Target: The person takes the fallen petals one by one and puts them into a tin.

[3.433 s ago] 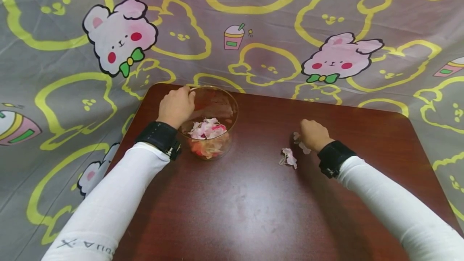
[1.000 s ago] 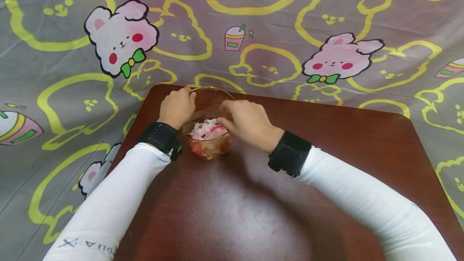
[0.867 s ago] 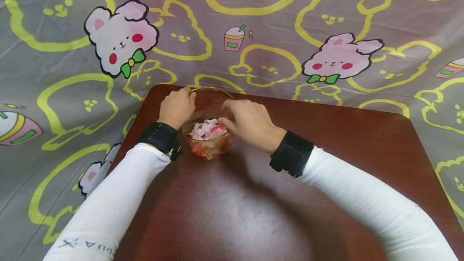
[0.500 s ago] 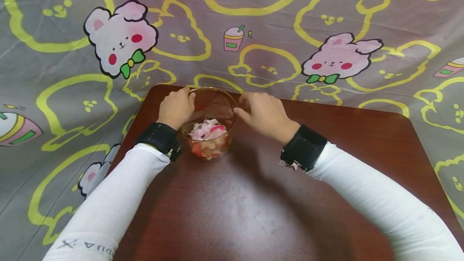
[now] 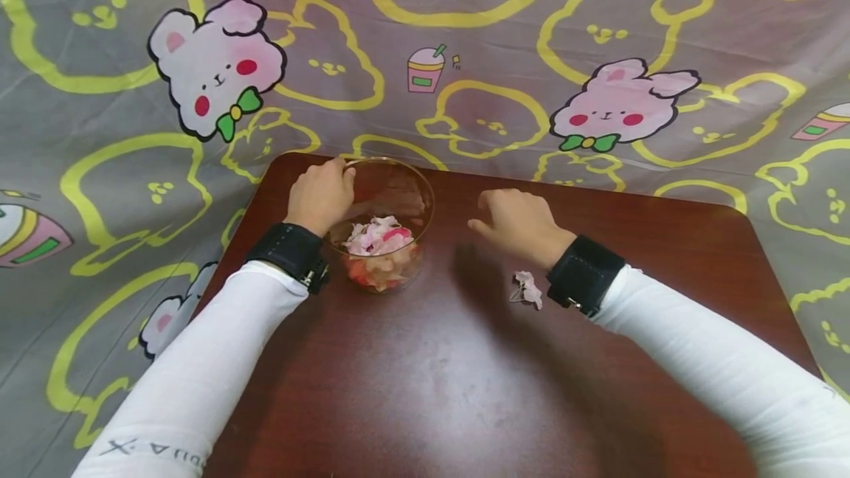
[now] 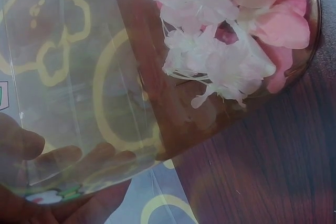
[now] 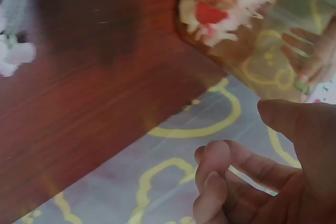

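A deep clear glass bowl (image 5: 425, 205) with a gold-toned rim stands at the back left of the table. Inside lie artificial-looking flowers (image 5: 378, 238), pale pink with some red and orange petals. My left hand (image 5: 320, 196) grips the bowl's left side at the rim; its fingers (image 6: 63, 156) show against the wall in the left wrist view. To the right of the bowl, my right hand (image 5: 521, 223) hovers over the table with loosely curled fingers and nothing between thumb and fingertips. One small pale pink flower (image 5: 527, 290) lies on the table just below that hand.
The brown wooden table (image 5: 412, 404) has rounded corners. Behind it and on both sides hangs a grey cloth (image 5: 491, 43) printed with yellow outlines and rabbits. Each wrist wears a black strap (image 5: 287, 253).
My right hand took a pale flower from the table to the bowl and let it go there, then drew back right, emptied. The left hand stayed on the rim.
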`<control>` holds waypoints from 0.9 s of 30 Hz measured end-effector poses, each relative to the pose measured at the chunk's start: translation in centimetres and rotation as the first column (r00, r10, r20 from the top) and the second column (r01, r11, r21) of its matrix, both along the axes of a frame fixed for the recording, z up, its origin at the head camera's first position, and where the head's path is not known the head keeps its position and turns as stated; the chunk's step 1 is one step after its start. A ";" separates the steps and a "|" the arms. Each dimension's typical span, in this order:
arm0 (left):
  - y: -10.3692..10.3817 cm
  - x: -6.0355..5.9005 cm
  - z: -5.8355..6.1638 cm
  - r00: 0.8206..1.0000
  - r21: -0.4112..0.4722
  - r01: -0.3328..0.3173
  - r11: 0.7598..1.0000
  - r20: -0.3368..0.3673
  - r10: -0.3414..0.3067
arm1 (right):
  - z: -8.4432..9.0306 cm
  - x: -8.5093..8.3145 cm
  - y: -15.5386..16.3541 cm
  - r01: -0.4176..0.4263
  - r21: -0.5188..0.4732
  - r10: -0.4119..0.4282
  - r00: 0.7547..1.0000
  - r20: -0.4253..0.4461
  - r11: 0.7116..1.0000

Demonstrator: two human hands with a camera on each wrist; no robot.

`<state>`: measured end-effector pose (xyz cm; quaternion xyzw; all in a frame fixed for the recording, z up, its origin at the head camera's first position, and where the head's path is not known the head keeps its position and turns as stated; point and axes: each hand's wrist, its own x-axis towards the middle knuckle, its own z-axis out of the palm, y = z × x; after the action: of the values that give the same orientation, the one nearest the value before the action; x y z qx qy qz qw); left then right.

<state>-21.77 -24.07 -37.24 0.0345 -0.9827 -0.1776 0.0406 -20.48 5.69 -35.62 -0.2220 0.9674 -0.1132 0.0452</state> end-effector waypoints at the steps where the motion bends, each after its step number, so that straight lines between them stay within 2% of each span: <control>1: 0.0 0.0 0.0 1.000 -0.001 -0.001 1.000 0.001 0.001 | -0.2 0.0 0.1 -0.001 0.013 0.001 1.000 0.007 1.000; 13: -0.1 0.1 0.2 1.000 -0.001 -0.004 1.000 0.012 0.004 | -3.7 0.9 2.3 -0.047 0.125 0.038 0.996 0.075 0.991; 21: -0.3 -0.1 0.0 1.000 -0.002 -0.003 1.000 0.003 0.003 | -5.1 1.4 3.8 -0.031 0.217 -0.011 0.981 0.193 0.976; 27: -0.2 0.0 0.1 1.000 -0.002 -0.001 1.000 0.005 0.001 | -6.4 1.8 4.9 -0.034 0.268 -0.022 0.979 0.201 0.963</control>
<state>-21.78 -24.27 -37.17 0.0354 -0.9829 -0.1765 0.0381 -18.69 10.60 -42.05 -0.2041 0.9635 -0.0019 0.1734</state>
